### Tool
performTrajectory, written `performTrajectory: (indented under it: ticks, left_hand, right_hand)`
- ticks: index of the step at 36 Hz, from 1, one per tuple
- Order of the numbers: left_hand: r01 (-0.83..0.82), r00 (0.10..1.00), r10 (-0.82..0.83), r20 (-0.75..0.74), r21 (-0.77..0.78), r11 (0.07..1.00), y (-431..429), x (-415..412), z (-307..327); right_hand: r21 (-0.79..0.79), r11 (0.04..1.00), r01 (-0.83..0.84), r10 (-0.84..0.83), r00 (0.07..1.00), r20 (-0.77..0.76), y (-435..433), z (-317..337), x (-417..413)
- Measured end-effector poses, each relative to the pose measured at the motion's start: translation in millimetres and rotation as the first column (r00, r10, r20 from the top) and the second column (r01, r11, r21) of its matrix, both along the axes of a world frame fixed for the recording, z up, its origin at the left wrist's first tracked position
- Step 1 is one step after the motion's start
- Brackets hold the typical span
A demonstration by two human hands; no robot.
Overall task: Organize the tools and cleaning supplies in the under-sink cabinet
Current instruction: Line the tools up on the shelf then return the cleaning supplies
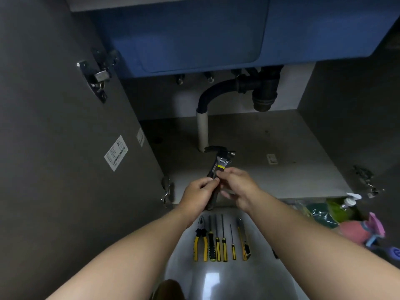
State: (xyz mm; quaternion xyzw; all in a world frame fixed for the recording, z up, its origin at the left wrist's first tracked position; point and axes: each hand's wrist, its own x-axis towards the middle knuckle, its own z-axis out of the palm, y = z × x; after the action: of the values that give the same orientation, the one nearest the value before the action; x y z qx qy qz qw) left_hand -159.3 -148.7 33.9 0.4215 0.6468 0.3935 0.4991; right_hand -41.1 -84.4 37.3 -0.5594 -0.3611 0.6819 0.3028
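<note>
A black claw hammer (219,158) with a yellow band on its neck is held up in front of the open cabinet, head pointing away from me. My left hand (198,194) grips its handle from the left. My right hand (237,187) pinches the handle just below the yellow band. On the floor below lie yellow-handled pliers (200,239), several yellow-and-black screwdrivers (218,241) and a yellow utility knife (243,241), side by side in a row.
The cabinet floor (270,148) is bare, with a white drain pipe (202,131) rising at its back and a black trap (263,89) under the blue sink. Open doors (65,148) stand at both sides. Bottles, green bags and pink items (355,228) sit at the right on the floor.
</note>
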Motion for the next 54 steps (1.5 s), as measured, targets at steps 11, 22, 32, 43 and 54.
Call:
performTrajectory:
  ticks: [11,22,32,43,54]
  left_hand:
    - [-0.273,0.896,0.211,-0.390,-0.110,0.956,50,-39,-93]
    - [-0.256,0.832,0.142,-0.536,-0.143,0.956,77,-77,-171]
    - [-0.245,0.754,0.090,-0.651,-0.150,0.958,109,-96,-183]
    - [-0.118,0.482,-0.111,-0.869,-0.190,0.975,83,-79,-192]
    - [-0.180,0.347,-0.205,-0.915,-0.280,0.943,110,-79,-192]
  right_hand:
    - [0.005,0.999,0.045,-0.045,0.996,0.081,35,-61,20]
    - [-0.002,0.993,-0.114,0.114,0.992,0.056,50,-126,22]
    - [0.016,0.994,-0.110,0.110,0.994,0.021,51,-132,11]
    - [0.008,0.990,-0.144,0.144,0.989,-0.014,44,-134,0]
    - [-0.007,0.987,-0.159,0.159,0.987,-0.020,44,-149,-3]
